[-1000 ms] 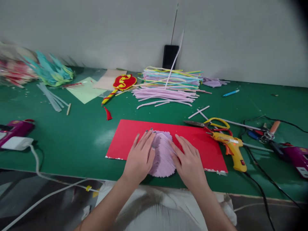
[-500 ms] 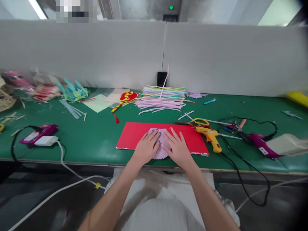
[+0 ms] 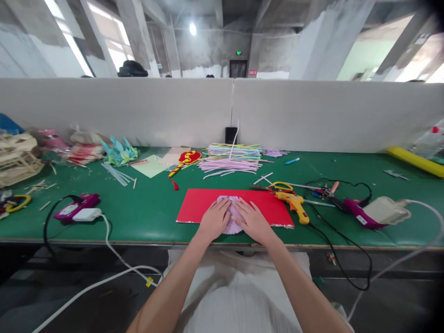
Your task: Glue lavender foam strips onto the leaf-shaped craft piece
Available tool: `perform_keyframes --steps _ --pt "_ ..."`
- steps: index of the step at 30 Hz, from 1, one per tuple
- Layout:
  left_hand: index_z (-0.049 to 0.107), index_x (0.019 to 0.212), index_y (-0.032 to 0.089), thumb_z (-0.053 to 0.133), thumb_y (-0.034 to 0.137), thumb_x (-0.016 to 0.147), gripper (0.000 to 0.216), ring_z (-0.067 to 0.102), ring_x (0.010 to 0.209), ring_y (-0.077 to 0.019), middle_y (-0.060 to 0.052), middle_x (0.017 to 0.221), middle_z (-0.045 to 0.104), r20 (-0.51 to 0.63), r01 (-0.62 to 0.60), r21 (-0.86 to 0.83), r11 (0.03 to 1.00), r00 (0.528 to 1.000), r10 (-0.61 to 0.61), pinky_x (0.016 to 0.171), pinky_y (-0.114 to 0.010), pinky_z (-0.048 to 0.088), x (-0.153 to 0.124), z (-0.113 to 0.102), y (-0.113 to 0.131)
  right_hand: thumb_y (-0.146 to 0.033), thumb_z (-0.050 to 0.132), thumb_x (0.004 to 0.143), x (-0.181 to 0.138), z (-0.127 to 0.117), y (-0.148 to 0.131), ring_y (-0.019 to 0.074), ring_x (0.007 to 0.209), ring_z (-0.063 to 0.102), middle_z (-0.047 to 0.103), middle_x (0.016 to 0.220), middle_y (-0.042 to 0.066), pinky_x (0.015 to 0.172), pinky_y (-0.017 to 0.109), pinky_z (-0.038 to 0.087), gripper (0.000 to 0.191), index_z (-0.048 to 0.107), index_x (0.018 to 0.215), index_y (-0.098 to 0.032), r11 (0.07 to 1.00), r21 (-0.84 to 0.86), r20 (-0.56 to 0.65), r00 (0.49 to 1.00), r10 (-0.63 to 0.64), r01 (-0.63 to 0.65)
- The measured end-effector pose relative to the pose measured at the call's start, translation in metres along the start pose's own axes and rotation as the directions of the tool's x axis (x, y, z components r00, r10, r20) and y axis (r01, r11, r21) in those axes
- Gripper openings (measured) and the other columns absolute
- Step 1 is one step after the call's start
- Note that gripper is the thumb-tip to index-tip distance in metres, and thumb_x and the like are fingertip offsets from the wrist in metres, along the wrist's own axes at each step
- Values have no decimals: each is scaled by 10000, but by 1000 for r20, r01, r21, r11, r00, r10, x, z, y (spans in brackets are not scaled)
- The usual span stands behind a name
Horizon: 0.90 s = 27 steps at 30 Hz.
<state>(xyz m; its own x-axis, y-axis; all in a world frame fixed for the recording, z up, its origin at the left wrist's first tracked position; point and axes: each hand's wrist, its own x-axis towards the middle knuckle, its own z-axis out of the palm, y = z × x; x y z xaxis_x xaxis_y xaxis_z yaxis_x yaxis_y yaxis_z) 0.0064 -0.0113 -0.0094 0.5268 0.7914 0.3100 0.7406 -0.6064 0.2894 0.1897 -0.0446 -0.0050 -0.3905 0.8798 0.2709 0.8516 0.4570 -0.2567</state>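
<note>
A round, ridged lilac piece point(image 3: 233, 225), seemingly made of fuzzy pipe cleaners, lies on a red board point(image 3: 197, 203) at the table's front edge. My left hand point(image 3: 215, 216) rests flat over its left part, fingers stretched out. Over the right part lies my right hand point(image 3: 255, 219), palm down with its fingers spread. Both hands touch the piece and cover much of it. Just right of the board is a yellow hot glue gun point(image 3: 294, 203), and yellow-handled scissors point(image 3: 281, 186) lie by the board's upper right corner.
Behind the board is a pile of pastel pipe cleaners point(image 3: 231, 164), with a black phone point(image 3: 231, 135) against the partition point(image 3: 138, 111). A red-and-yellow fan-shaped ornament point(image 3: 189, 157) lies left of it. Purple power units with cables point(image 3: 77, 208) sit at left and right point(image 3: 364, 215).
The head view has tilted up, showing more of the room above the partition. Both hands stay flat on the lilac piece, in nearly the same pose.
</note>
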Motion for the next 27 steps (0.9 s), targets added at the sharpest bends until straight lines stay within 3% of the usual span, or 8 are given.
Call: perform_keyframes --steps 4,9,14,17,27 --pt "486 1326 131 342 222 920 440 417 1321 -191 -97 1416 469 7 0 0 1000 1000 0 1121 -406 310 0 -1 1 -501 308 949 0 0 1 208 1405 262 343 1497 50 1142 451 226 588 314 1447 -188 1000 2 -5 1000 -3 3" --pt "468 1347 160 355 282 933 447 348 1366 -205 -80 1437 443 6 8 19 1000 1000 -8 1149 -450 240 -2 -3 3 -513 325 943 -1 2 1 209 1388 303 399 1466 52 1133 466 244 556 382 1414 -222 1000 20 -38 999 -18 19" --pt "441 1366 165 289 288 960 450 369 1354 -175 -71 1446 432 56 30 -2 1000 998 -30 1145 -418 250 -1 -5 2 -411 301 971 10 9 -13 210 1356 365 488 1401 78 1151 494 207 486 442 1380 -189 999 51 -188 982 21 -11" --pt "411 1386 159 280 301 965 463 378 1347 -174 -84 1445 434 60 24 1 1000 998 -24 1133 -403 274 -1 -6 0 -399 312 967 20 17 -22 207 1324 414 495 1391 105 1131 435 299 497 453 1372 -148 995 104 -239 971 33 -8" --pt "422 1369 129 345 232 925 462 379 1346 -183 -118 1429 449 50 23 5 1000 998 -23 1139 -408 264 -1 -6 -1 -418 321 961 17 17 -23 219 1313 428 480 1401 128 1117 415 338 529 436 1380 -116 992 126 -194 981 23 1"
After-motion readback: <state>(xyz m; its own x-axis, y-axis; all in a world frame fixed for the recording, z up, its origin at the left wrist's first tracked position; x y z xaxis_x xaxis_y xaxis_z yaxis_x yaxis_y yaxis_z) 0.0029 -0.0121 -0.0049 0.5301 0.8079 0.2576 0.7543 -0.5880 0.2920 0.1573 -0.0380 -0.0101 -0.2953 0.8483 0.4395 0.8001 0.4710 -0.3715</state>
